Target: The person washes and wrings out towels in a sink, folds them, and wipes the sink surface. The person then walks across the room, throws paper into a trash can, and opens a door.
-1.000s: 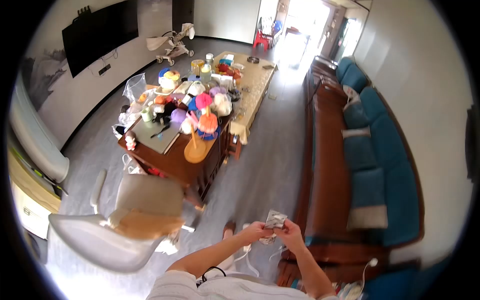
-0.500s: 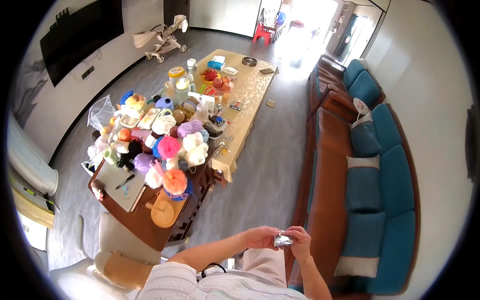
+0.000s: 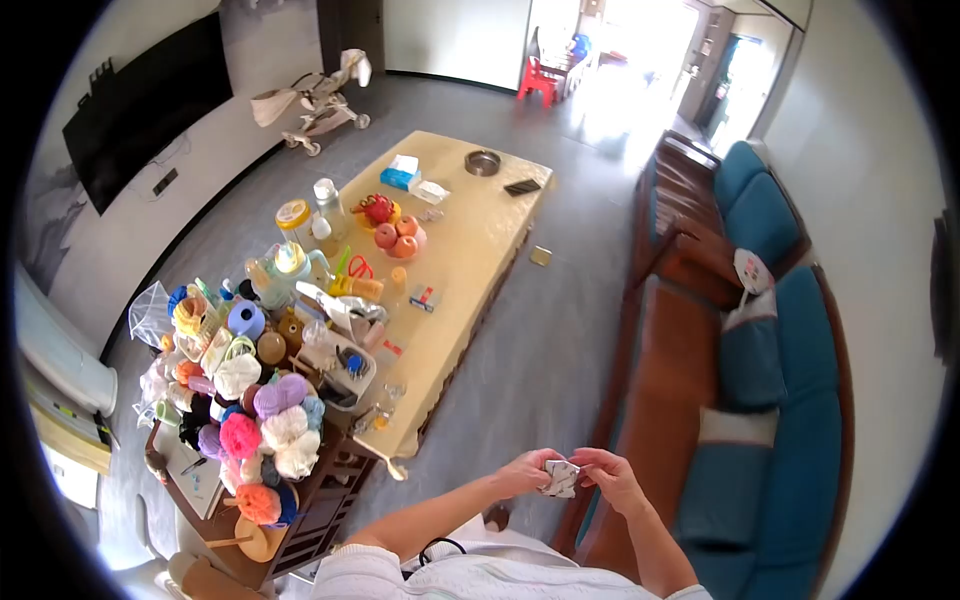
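Note:
A small crumpled silvery-white packet (image 3: 562,479) is held in front of the body, low in the view. My left hand (image 3: 524,474) is closed round its left side, fingers pinching it. At the packet's upper right edge, my right hand (image 3: 611,477) has its thumb and fingertips pressed together on it. What the packet contains cannot be seen. To the left stands the long table with a pale yellow cloth (image 3: 470,235).
Yarn balls (image 3: 240,435) crowd the wooden desk's end at the left. Bottles (image 3: 328,200), a fruit bowl (image 3: 402,240) and an ashtray (image 3: 482,163) stand on the table. A brown sofa (image 3: 660,400) with blue cushions (image 3: 750,360) lines the right side. A stroller (image 3: 320,105) stands far back.
The view has moved forward along the table and sofa, and the chair has mostly left view at the lower left. Both hands still hold the packet, which has turned between them.

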Action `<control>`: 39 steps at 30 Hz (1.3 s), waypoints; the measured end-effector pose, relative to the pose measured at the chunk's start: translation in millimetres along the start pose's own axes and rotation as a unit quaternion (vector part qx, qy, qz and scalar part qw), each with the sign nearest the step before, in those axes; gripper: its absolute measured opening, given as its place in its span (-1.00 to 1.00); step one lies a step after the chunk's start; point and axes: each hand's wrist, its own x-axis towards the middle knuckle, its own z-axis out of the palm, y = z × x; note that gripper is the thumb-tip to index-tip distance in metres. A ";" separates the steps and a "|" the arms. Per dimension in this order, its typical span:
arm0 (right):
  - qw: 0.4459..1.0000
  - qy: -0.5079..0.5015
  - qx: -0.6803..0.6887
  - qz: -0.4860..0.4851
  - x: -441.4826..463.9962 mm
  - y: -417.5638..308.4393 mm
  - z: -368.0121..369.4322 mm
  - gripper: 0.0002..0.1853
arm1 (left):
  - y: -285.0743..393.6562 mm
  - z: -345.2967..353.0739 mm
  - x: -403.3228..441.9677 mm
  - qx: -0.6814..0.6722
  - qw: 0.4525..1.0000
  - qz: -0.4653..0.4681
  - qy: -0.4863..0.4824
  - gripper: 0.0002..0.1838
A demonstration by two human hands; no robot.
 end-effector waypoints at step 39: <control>0.995 0.061 0.020 -0.074 809.7 -303.7 -472.1 -0.91 | 526.5 -322.7 753.8 -0.045 0.996 0.045 0.063 -0.56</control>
